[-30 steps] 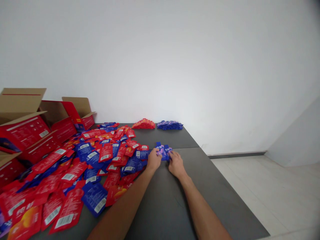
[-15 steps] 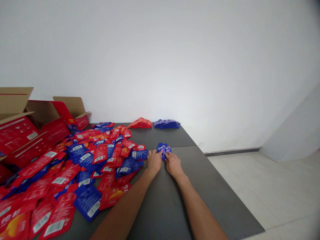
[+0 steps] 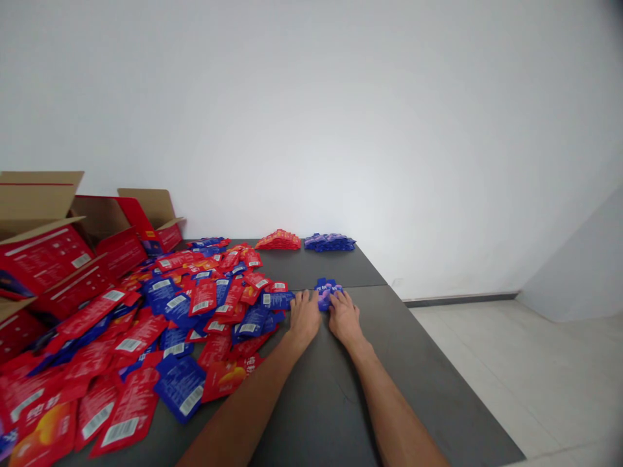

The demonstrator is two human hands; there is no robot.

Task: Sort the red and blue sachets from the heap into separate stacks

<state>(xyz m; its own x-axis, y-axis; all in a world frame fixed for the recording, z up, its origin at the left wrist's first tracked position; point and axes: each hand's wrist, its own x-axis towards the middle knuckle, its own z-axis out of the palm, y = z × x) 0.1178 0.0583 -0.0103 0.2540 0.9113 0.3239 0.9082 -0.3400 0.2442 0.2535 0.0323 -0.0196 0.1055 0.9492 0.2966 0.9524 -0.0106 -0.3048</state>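
Two or more blue pouches [image 3: 323, 297] with pale purple print lie overlapped, face up, on the dark grey table [image 3: 321, 389]. My left hand [image 3: 305, 316] rests at their left side, palm down with fingers stretched forward, its thumb side close to the pouches. Over their right side lies my right hand [image 3: 344, 316], its fingers extended and touching the pouches; they partly cover them. Just left of my left hand is another blue pouch [image 3: 277, 300] with a barcode, at the edge of a loose heap of red pouches [image 3: 232, 376] and blue ones.
Against the wall stand a neat stack of red pouches [image 3: 279, 240] and one of blue pouches [image 3: 329, 242]. Open red cardboard boxes [image 3: 48, 253] line the back left. The table's right edge drops to a pale tiled floor [image 3: 487, 350]. A seam crosses the tabletop.
The view has turned slightly left. My right fingers now cover more of the blue pouches, and my left thumb has drawn back a little from them. The heap looks unchanged.
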